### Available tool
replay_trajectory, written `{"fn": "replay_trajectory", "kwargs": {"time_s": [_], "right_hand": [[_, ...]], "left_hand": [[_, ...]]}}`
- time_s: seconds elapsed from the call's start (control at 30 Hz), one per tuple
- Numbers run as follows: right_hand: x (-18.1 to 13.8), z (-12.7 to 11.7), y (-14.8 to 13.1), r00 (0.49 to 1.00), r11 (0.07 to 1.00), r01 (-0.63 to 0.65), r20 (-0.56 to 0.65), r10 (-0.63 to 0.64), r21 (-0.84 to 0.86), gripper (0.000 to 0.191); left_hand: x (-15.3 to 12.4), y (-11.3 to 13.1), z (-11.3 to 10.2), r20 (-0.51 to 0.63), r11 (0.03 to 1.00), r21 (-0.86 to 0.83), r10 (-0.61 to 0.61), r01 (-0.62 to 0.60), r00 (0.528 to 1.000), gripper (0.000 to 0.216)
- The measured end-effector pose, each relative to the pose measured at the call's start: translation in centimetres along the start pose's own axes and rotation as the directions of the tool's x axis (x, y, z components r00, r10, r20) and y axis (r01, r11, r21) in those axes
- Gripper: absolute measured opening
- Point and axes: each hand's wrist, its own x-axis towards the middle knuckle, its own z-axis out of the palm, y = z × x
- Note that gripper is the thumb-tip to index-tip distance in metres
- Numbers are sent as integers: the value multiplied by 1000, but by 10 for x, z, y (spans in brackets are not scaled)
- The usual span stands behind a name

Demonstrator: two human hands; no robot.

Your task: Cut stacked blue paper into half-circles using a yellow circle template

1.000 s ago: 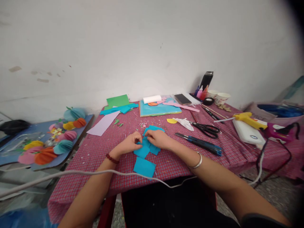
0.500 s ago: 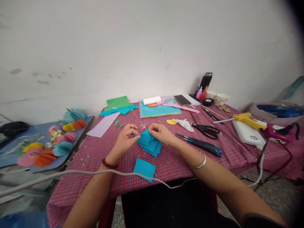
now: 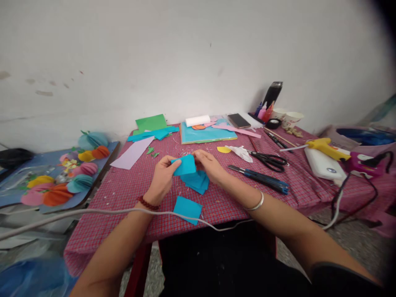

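My left hand (image 3: 161, 178) and my right hand (image 3: 209, 164) both pinch a small blue paper square (image 3: 185, 165), held just above the red checked tablecloth (image 3: 123, 194). Under it lies a loose stack of blue paper squares (image 3: 198, 182). One more blue square (image 3: 187, 209) lies nearer the table's front edge, beside a white cable (image 3: 93, 214) that crosses my left forearm.
Black scissors (image 3: 268, 160) and a blue utility knife (image 3: 259, 182) lie to the right, then a yellow glue gun (image 3: 324, 147) and a white box (image 3: 321, 166). Coloured paper sheets (image 3: 204, 139), a phone (image 3: 239, 121) and cups (image 3: 290, 119) sit at the back. Paper ball ornaments (image 3: 62, 181) rest on a blue board at left.
Both hands rose off the table, lifting one blue square away from the stack. The view shifted slightly.
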Motion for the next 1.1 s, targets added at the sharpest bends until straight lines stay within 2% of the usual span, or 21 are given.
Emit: {"fn": "replay_trajectory", "kwargs": {"time_s": [0.07, 0.13, 0.2, 0.27, 0.33, 0.37, 0.43, 0.5, 0.53, 0.6, 0.63, 0.7, 0.73, 0.8, 0.87, 0.97, 1.0, 1.1], "right_hand": [[-1, -1, 0, 997, 1000, -14, 73, 16, -26, 26], [0, -4, 0, 996, 997, 3, 89, 5, -83, 25], [2, -9, -2, 999, 997, 10, 41, -7, -77, 24], [5, -14, -6, 1000, 1000, 3, -31, -4, -22, 23], [6, -18, -11, 997, 1000, -5, -76, 7, 23, 23], [6, -20, -13, 996, 999, -6, -88, 9, 38, 23], [6, -22, -17, 996, 998, 2, -93, 4, 58, 22], [6, -23, -19, 996, 997, 14, -89, -7, 76, 21], [6, -23, -19, 996, 996, 16, -88, -9, 84, 20], [6, -24, -19, 995, 995, 14, -95, -5, 97, 19], [7, -24, -19, 995, 995, 13, -101, -3, 100, 19], [8, -25, -19, 993, 995, 15, -117, -3, 99, 17], [9, -26, -19, 992, 995, 18, -128, -6, 98, 17], [12, -27, -20, 989, 995, 25, -147, -11, 94, 16], [13, -28, -22, 986, 995, 34, -164, -17, 97, 16], [14, -29, -26, 983, 994, 27, -185, -7, 109, 13], [14, -29, -26, 982, 994, 19, -190, 2, 111, 12], [15, -30, -28, 982, 993, 8, -189, 14, 114, 9]], "left_hand": [[-1, 3, 0, 11, 997, 65, 38, -39, 999, 21], [-3, 11, -2, 81, 986, 147, 70, -81, 994, 23], [-4, 24, -7, 188, 962, 232, 99, -142, 977, 40], [-5, 38, -16, 325, 917, 357, 58, -179, 944, 39], [-6, 49, -24, 523, 824, 528, -126, -205, 843, 32], [-7, 52, -27, 578, 774, 592, -213, -225, 788, 33], [-10, 52, -27, 638, 685, 672, -342, -281, 690, 33], [-14, 45, -21, 668, 616, 700, -385, -361, 637, 32], [-16, 40, -16, 682, 581, 701, -379, -413, 626, 31], [-23, 28, -5, 707, 495, 682, -259, -538, 658, 27], [-28, 23, 0, 732, 458, 660, -214, -595, 647, 21], [-40, 15, 6, 799, 417, 594, -204, -688, 566, 5], [-46, 13, 7, 812, 401, 579, -207, -710, 546, 7], [-59, 14, 3, 814, 416, 577, -221, -703, 538, 17], [-70, 20, -6, 801, 458, 591, -234, -664, 551, 21], [-81, 30, -21, 792, 468, 608, -306, -641, 528, 69], [-84, 31, -24, 790, 458, 612, -321, -644, 522, 72], [-87, 27, -30, 785, 446, 619, -325, -646, 527, 47]]}}
